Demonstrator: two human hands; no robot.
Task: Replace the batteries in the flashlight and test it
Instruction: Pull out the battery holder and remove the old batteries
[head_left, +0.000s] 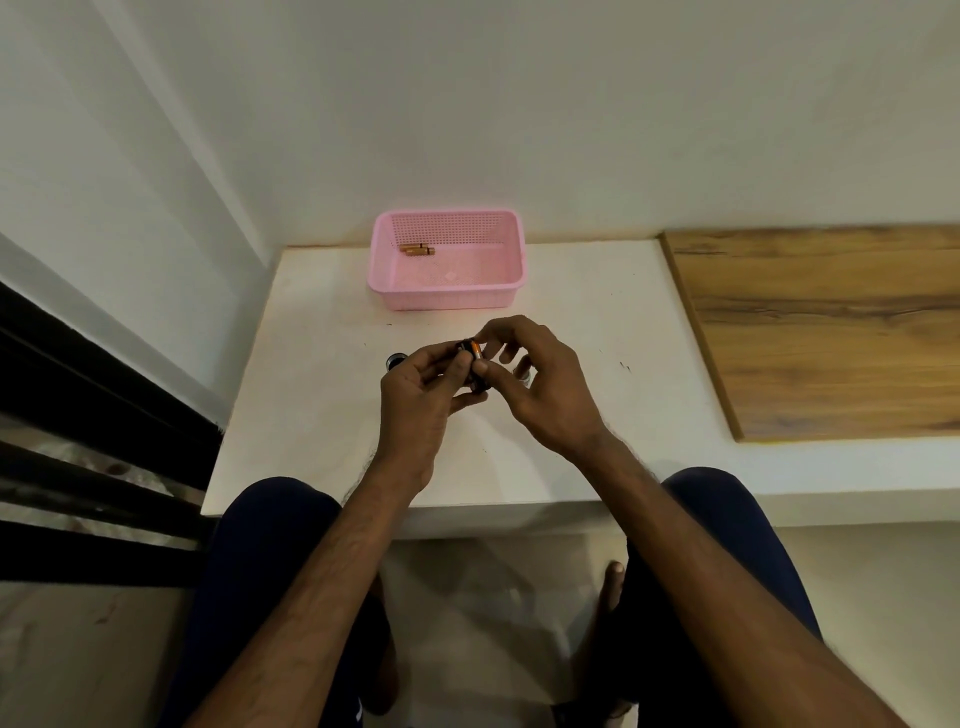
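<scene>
Above the middle of the white ledge my left hand grips a small black battery holder. My right hand pinches an orange and black battery at the holder's top end. A black round flashlight part stands on the ledge just left of my left hand. Behind my right hand's fingers a small pale part shows, mostly hidden. Two copper-coloured batteries lie in the far left corner of the pink basket.
The pink basket stands at the back of the ledge against the white wall. A wooden panel covers the ledge's right side. Black bars run along the left. My knees sit under the ledge's front edge.
</scene>
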